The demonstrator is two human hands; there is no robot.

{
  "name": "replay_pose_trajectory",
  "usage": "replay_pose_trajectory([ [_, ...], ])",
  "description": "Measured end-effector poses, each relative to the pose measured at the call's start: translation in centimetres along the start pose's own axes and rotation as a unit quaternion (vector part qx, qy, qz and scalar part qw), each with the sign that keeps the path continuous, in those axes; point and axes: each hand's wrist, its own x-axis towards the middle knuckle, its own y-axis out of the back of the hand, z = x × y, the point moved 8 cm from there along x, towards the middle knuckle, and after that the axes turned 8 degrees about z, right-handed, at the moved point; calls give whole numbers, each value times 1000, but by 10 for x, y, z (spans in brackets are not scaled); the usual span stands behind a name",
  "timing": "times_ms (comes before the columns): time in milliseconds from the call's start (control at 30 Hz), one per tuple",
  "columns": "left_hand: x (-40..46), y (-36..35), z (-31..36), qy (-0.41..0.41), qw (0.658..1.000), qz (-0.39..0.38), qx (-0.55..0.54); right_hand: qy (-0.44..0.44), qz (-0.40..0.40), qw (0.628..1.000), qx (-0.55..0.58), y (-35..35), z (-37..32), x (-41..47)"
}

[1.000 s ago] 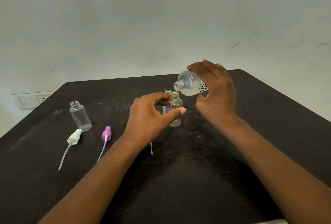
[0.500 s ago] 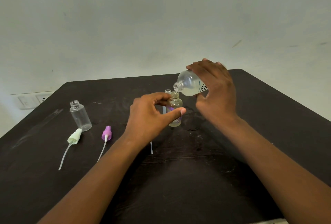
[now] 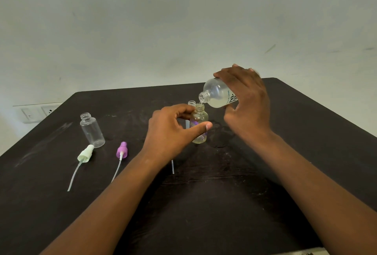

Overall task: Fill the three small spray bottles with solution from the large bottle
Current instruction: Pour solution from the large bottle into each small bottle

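Right of centre in the frame, the right hand (image 3: 247, 99) grips the large bottle (image 3: 219, 95) from above, fingers curled over its body, the bottle tipped so its open neck points down and left. That neck sits directly over the mouth of a small spray bottle (image 3: 199, 124) standing upright on the dark table (image 3: 204, 203), part filled with pale liquid. The left hand (image 3: 173, 132) holds this small bottle, thumb across its front and forefinger near its neck. Just behind it, the neck of a second small bottle (image 3: 191, 103) shows, mostly hidden by the fingers. At middle left an empty clear bottle (image 3: 91, 130) stands uncapped, with a pale green spray cap (image 3: 85, 153) lying just below it and a purple spray cap (image 3: 122, 150) further right, both apart from either hand
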Motion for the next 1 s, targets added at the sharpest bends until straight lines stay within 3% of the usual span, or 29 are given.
replay_pose_trajectory([
  [1000,0,1,0,-1,1000,4,3,3,5,1000,2,2,-3,1],
])
